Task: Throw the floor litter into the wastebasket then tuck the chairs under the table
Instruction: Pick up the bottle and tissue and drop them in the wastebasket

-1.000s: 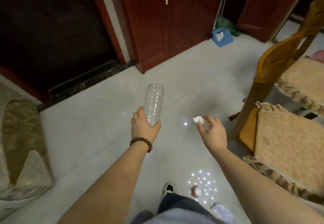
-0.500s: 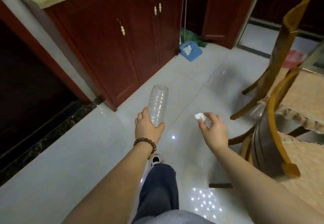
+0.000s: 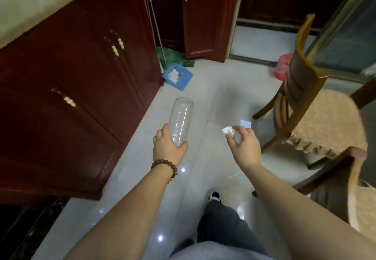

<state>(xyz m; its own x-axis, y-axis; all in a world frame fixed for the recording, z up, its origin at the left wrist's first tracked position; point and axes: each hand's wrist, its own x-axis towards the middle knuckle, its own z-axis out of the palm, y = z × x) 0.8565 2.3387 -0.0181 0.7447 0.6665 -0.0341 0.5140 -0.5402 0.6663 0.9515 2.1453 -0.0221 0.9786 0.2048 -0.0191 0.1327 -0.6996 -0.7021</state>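
Note:
My left hand (image 3: pixel 167 148) grips the neck end of an empty clear plastic bottle (image 3: pixel 181 117), which points away from me over the pale tiled floor. In my right hand (image 3: pixel 244 145) a crumpled white paper wad (image 3: pixel 227 130) is pinched at the fingertips. A small white scrap (image 3: pixel 245 123) lies flat on the floor just beyond that hand. To the right stands a wooden chair (image 3: pixel 299 84) with a tan cushion. A red wastebasket (image 3: pixel 282 67) shows behind the chair, partly hidden by its back.
Dark red cabinets (image 3: pixel 85 88) line the left side. A blue dustpan (image 3: pixel 177 76) holding white paper rests by a broom and a green cloth. A second chair back (image 3: pixel 354 178) is close at the right. Bare floor runs ahead between cabinets and chairs.
The view has advanced and turned right along the cabinets; the dustpan, chair and red wastebasket are closer. Both hands keep their hold on the bottle and the paper wad.

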